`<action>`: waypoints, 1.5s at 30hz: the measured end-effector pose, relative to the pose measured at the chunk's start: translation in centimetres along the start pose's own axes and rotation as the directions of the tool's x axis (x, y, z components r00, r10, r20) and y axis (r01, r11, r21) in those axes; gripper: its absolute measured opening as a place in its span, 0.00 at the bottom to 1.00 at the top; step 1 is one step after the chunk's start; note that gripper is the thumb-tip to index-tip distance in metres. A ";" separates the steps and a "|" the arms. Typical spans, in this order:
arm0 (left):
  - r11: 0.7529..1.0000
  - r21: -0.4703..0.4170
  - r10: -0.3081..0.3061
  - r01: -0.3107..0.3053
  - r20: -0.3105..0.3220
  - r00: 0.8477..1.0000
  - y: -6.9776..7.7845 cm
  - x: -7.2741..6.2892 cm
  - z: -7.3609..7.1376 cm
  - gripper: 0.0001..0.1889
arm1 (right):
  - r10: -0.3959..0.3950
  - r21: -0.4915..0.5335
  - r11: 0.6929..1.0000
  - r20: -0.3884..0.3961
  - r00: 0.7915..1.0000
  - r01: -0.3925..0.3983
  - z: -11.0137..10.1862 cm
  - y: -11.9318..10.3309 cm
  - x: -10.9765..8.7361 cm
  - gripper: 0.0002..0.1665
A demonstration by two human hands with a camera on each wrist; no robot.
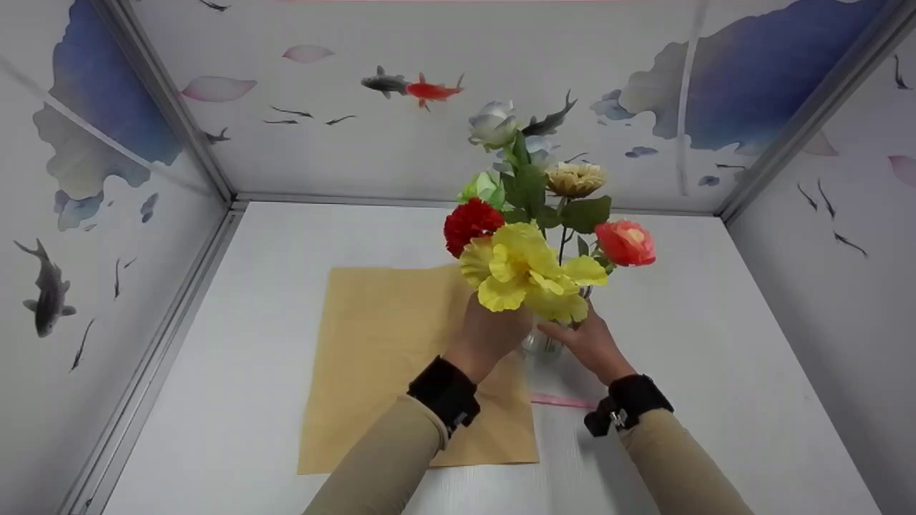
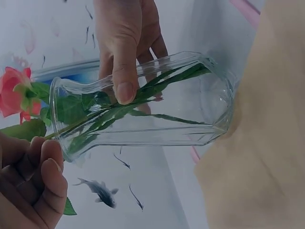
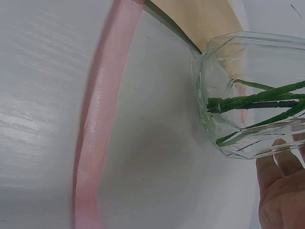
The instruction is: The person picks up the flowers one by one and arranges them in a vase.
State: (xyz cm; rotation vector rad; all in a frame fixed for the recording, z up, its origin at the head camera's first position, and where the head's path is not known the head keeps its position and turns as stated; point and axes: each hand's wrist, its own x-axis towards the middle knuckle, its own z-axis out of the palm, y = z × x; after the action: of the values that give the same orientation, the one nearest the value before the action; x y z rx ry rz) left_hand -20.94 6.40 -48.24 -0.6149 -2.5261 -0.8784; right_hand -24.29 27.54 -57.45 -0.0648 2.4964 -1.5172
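Note:
A clear faceted glass vase [image 2: 181, 136] holds several green stems [image 2: 157, 88]. My right hand [image 2: 126, 43] grips its side, thumb across the near face and fingers behind; the right wrist view shows those fingers [image 3: 281, 169] against the glass. My left hand [image 1: 494, 329] is at the vase's mouth with curled fingers [image 2: 52, 152], pinching a flower stem right by the rim. Above the hands spreads the bouquet: a large yellow flower [image 1: 526, 268], a red carnation [image 1: 472, 225], a coral flower [image 1: 626, 242], a beige bloom [image 1: 575, 179] and a white rose [image 1: 494, 125]. The yellow petals hide the left fingertips in the head view.
A sheet of brown kraft paper [image 1: 379, 357] lies on the white table [image 1: 687, 343], left of the vase and partly under my left forearm. A pink ribbon [image 3: 102, 109] runs along the table in front of the vase. Printed walls [image 1: 286, 157] enclose the table's back and sides.

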 end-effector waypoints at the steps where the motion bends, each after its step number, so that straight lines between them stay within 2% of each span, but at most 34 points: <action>1: 1.000 0.014 -0.008 0.008 0.004 1.000 0.0 0.0 0.1 0.18 | -0.002 0.003 1.000 0.000 1.000 0.002 0.0 0.0 0.0 0.63; 8: 0.999 0.043 -0.030 0.031 -0.025 0.999 0.2 0.5 0.9 0.14 | -0.014 0.004 1.000 -0.001 1.000 0.014 0.1 0.1 0.0 0.64; 13: 0.994 0.011 -0.108 0.108 0.008 0.994 0.3 0.6 1.0 0.11 | -0.021 -0.038 0.999 -0.011 1.000 0.020 0.2 0.1 0.1 0.68; 20: 0.978 0.063 -0.202 0.199 0.045 0.978 0.3 0.8 1.2 0.15 | -0.034 -0.033 0.999 -0.012 0.999 0.033 0.3 -0.1 0.2 0.69; 27: 0.962 -0.019 -0.270 0.271 0.060 0.961 0.1 1.1 1.5 0.18 | -0.016 -0.039 0.999 -0.023 1.000 0.015 0.4 -0.1 0.3 0.69; 33: 0.967 0.001 -0.254 0.256 0.135 0.958 -0.1 1.5 1.4 0.14 | 0.032 -0.046 0.998 -0.052 0.998 -0.034 0.7 -0.2 0.2 0.71; 36: 0.970 0.009 -0.241 0.243 0.144 0.960 -0.2 1.5 1.3 0.14 | 0.037 -0.057 0.998 -0.059 0.998 -0.040 0.8 -0.2 0.2 0.72; 41: 0.972 -0.029 -0.225 0.233 0.165 0.960 -0.4 1.3 1.1 0.14 | 0.029 -0.053 0.998 -0.070 0.997 -0.033 0.9 -0.3 0.2 0.70; 45: 0.979 -0.035 -0.190 0.200 0.184 0.964 -0.7 0.9 0.7 0.14 | 0.030 -0.045 0.998 -0.068 0.997 -0.033 1.0 -0.4 0.2 0.69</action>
State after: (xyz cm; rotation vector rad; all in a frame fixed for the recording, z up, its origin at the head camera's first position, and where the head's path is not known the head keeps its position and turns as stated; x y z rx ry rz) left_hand -22.21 6.62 -48.61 -0.4859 -2.7709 -1.0028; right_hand -24.31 26.48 -57.58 0.0188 2.5729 -1.4731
